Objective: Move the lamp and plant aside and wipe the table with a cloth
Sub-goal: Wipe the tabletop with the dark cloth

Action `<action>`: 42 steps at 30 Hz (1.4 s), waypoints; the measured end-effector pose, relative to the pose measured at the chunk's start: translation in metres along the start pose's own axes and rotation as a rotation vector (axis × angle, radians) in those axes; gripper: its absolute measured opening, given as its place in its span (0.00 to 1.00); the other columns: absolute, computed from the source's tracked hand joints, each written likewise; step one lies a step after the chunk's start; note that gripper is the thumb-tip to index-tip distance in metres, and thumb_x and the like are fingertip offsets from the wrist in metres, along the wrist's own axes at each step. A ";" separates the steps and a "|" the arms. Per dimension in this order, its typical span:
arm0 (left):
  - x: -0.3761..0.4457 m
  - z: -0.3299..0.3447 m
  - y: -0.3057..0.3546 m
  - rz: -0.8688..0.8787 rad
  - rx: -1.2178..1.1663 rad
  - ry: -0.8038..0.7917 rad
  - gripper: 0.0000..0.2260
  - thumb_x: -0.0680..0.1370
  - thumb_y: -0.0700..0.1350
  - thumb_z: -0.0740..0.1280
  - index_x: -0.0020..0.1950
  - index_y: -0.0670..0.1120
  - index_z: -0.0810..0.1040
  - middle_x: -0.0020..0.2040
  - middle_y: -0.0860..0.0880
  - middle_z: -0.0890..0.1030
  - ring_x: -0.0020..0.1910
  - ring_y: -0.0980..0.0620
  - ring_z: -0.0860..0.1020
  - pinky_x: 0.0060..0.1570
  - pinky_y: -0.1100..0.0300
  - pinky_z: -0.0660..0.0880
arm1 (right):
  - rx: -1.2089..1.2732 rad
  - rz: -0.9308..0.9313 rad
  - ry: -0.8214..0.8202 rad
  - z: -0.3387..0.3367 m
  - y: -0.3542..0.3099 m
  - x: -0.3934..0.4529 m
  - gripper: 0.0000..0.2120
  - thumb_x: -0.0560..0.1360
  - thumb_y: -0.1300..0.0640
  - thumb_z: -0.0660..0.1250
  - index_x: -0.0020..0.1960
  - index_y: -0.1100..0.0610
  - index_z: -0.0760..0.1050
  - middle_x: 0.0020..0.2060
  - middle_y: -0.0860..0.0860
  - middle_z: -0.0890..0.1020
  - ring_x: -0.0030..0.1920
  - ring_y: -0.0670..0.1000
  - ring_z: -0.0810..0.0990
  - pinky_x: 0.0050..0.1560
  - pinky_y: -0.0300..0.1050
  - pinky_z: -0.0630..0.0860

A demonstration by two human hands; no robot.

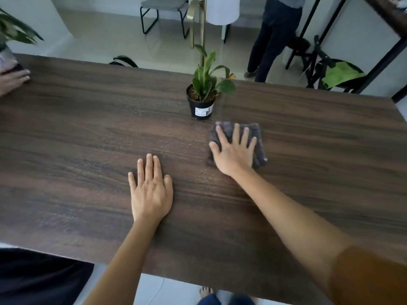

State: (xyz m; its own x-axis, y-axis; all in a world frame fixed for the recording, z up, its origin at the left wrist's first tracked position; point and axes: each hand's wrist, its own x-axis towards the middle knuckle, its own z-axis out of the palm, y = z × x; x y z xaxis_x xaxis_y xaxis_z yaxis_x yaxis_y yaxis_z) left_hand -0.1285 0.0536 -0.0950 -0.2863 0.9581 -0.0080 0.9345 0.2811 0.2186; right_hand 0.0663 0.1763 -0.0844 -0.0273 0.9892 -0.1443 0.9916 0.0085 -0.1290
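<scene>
A dark wooden table (77, 133) fills the view. A small green plant (201, 100) in a black pot with a white label stands upright near the table's far middle. Just in front of it and to the right lies a folded grey cloth (259, 148). My right hand (234, 150) lies flat on the cloth with the fingers spread, pressing it onto the wood. My left hand (150, 190) rests palm down on the bare table, holding nothing. A lamp with a gold stem (203, 25) and a white shade (222, 9) rises behind the plant; its base is hidden.
Another person's hand (13, 81) rests on the table's far left corner, under a leafy plant (15, 29). Beyond the table a person (275, 36) stands on the pale floor, near a grey chair (165, 12) and a black rack with a green cloth (341, 73).
</scene>
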 end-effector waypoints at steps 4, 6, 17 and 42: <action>-0.001 0.000 0.000 -0.006 0.013 -0.023 0.27 0.81 0.52 0.46 0.78 0.45 0.46 0.79 0.49 0.46 0.77 0.48 0.43 0.75 0.44 0.44 | -0.005 -0.428 -0.090 0.002 -0.049 -0.008 0.26 0.81 0.36 0.43 0.78 0.37 0.46 0.80 0.53 0.45 0.78 0.60 0.41 0.75 0.64 0.40; -0.002 0.000 -0.001 -0.007 0.008 -0.022 0.27 0.81 0.52 0.47 0.78 0.45 0.46 0.79 0.49 0.46 0.77 0.48 0.43 0.75 0.45 0.43 | 0.000 -0.533 -0.083 0.000 -0.007 -0.017 0.25 0.81 0.36 0.42 0.77 0.35 0.45 0.80 0.50 0.46 0.79 0.56 0.42 0.76 0.61 0.41; -0.001 0.000 0.002 0.000 -0.005 -0.004 0.28 0.81 0.53 0.45 0.78 0.44 0.45 0.79 0.48 0.45 0.77 0.47 0.42 0.74 0.43 0.43 | 0.080 0.609 -0.002 -0.033 0.149 0.032 0.30 0.79 0.34 0.38 0.79 0.41 0.42 0.79 0.57 0.42 0.77 0.66 0.41 0.73 0.69 0.41; 0.000 0.002 0.000 0.012 0.036 -0.016 0.27 0.81 0.52 0.46 0.78 0.43 0.46 0.79 0.47 0.47 0.77 0.46 0.44 0.74 0.42 0.44 | 0.064 0.118 -0.069 -0.013 0.065 -0.014 0.30 0.78 0.31 0.39 0.78 0.38 0.41 0.79 0.55 0.40 0.77 0.64 0.37 0.73 0.67 0.38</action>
State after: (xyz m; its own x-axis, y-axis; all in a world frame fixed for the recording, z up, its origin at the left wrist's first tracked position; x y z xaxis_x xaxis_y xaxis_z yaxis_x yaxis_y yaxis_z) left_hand -0.1281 0.0541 -0.0965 -0.2721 0.9620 -0.0215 0.9448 0.2713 0.1838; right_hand 0.1331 0.1651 -0.0783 0.0782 0.9703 -0.2290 0.9784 -0.1188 -0.1692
